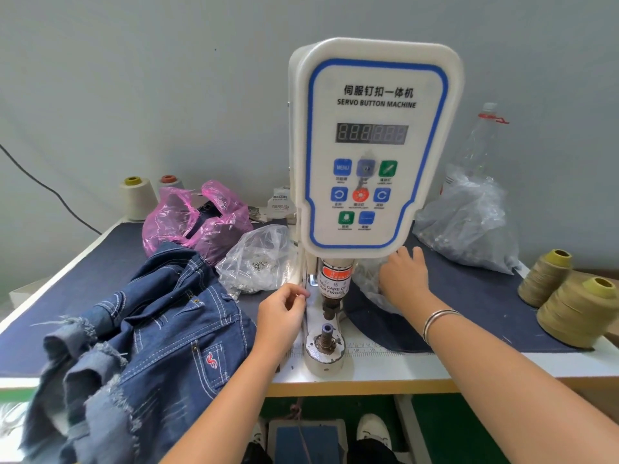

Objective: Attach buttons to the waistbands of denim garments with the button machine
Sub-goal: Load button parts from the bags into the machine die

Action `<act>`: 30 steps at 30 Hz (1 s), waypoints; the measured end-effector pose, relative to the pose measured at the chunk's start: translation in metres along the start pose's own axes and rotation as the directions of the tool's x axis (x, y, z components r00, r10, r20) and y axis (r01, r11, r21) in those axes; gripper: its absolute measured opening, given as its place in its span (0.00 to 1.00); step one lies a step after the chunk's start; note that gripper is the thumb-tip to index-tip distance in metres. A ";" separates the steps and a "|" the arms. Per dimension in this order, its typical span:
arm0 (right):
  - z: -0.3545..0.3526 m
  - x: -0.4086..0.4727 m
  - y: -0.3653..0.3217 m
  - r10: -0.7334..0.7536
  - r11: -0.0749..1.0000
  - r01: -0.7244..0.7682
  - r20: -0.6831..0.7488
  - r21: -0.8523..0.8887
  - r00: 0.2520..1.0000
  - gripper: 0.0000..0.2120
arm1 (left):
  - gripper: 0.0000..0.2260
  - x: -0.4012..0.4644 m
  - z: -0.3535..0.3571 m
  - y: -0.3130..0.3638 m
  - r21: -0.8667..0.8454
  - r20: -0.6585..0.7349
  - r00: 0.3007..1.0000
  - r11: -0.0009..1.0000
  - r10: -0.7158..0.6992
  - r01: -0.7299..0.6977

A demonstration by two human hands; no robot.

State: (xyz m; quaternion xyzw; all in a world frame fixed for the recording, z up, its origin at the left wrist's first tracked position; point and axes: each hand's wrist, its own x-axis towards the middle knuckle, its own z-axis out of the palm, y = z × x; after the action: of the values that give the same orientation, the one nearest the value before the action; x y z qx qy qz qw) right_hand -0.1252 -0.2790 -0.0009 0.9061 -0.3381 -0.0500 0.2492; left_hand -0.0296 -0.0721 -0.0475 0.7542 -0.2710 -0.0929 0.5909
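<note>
The left hand (281, 316) pinches something tiny, likely a button part, right beside the button machine (365, 155)'s punch, while the right hand (403, 279) reaches flat-fingered into a clear bag (368, 283). A pedal press now could catch fingers. The denim garments (140, 329) lie heaped left on the dark-covered table (485, 296), against a plain grey wall (134, 78).

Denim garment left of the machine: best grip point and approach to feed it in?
Judging by its pose, pinch the denim garment at the waistband edge near the rivet, coming from the right with the left hand. That edge faces the button machine; the frayed hems hang off the table front.
</note>
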 end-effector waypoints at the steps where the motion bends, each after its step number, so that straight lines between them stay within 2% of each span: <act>1: 0.000 0.000 -0.001 -0.001 1.000 0.001 -0.009 -0.011 1.000 0.11 | 0.14 0.000 0.000 0.000 0.011 0.003 1.000 1.000 0.011 -0.011; 11: 0.004 -0.004 -0.005 -0.001 1.000 0.000 -0.090 -0.010 0.996 0.11 | 0.13 0.000 -0.001 0.000 0.052 0.025 0.999 0.997 0.047 -0.049; 16: 0.009 -0.007 -0.002 0.013 0.996 -0.003 -0.118 0.089 0.993 0.08 | 0.13 0.001 0.000 -0.001 0.057 0.029 0.998 0.997 0.051 -0.053; 19: 0.009 -0.009 -0.002 0.076 0.963 -0.039 -0.133 0.265 0.988 0.08 | 0.13 0.001 -0.001 -0.002 0.049 0.037 0.998 0.997 0.052 -0.054; 24: -0.002 -0.024 0.009 0.216 0.819 -0.055 -0.219 0.571 0.951 0.05 | 0.14 0.002 -0.001 -0.002 0.042 0.041 0.998 0.998 0.049 -0.051; 27: -0.016 -0.047 0.013 0.325 0.728 0.035 -0.389 0.685 0.862 0.01 | 0.13 0.002 -0.001 -0.004 0.047 0.041 0.998 0.998 0.051 -0.053; 28: -0.025 -0.059 0.010 0.339 0.663 0.086 -0.401 0.744 0.851 0.01 | 0.13 0.002 -0.001 -0.004 0.046 0.042 0.998 0.998 0.049 -0.051; 29: -0.033 -0.072 0.004 0.319 0.543 0.120 -0.336 0.831 0.886 0.02 | 0.13 0.002 0.000 -0.004 0.046 0.042 0.998 0.998 0.048 -0.050; 30: -0.041 -0.087 -0.004 0.245 0.355 0.103 -0.199 0.929 0.949 0.03 | 0.13 0.003 0.000 -0.004 0.049 0.042 0.998 0.998 0.047 -0.049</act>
State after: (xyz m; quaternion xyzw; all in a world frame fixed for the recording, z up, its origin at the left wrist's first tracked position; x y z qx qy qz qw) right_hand -0.1788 -0.2032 0.0259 0.8666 -0.3031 0.3014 -0.2574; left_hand -0.0263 -0.0727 -0.0503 0.7598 -0.3034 -0.0871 0.5683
